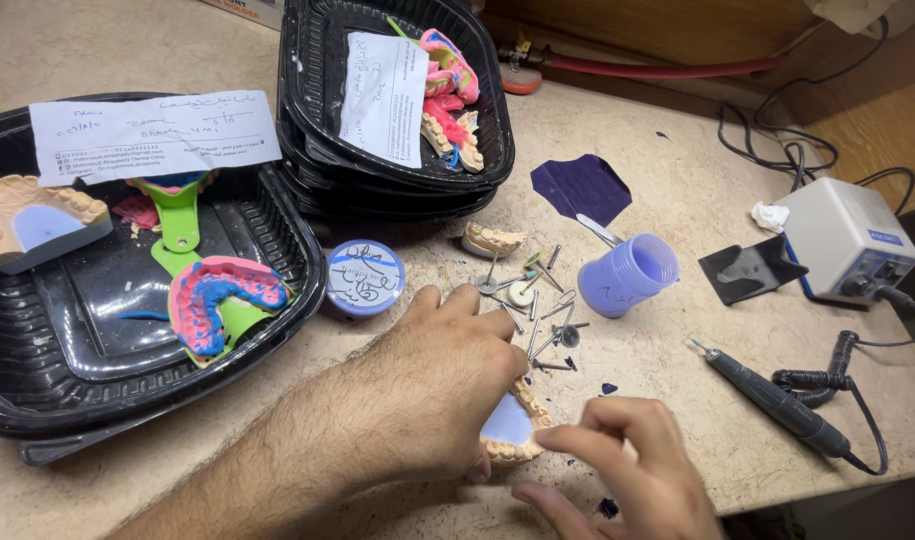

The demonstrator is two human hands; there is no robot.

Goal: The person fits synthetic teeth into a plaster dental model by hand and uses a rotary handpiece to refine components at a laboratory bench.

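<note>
1. Two hands meet at the near edge of the worktop [97,40], and we read them first. Our right hand [627,470] hovers just beside the dental cast [517,425], thumb and forefinger pinched narrow; whether they hold a scrap of wax we cannot tell, since the tips are small in this view.
2. Our left hand [447,375] lies palm-down over the cast, fingers clamped on its top, seemingly pinning it flat so it cannot slide.
3. We see the cast as a tooth arch around a pale blue centre plate. Its long axis seems to run from near-left to far-right, with the tooth row curving along the right side, towards the right hand.
4. Just beyond the knuckles lies a scatter of burs [542,315], loose and within reach, beside a small round lidded tub [365,277] and a lilac cup [627,275] tipped on its side, mouth to the right.
5. To the right rests the handpiece [777,400], tip aimed at the cast, cabled to its control box [845,240].
6. Farther left sit black trays [307,150], stacked, holding impressions [217,300] and paper slips [152,135].
</note>
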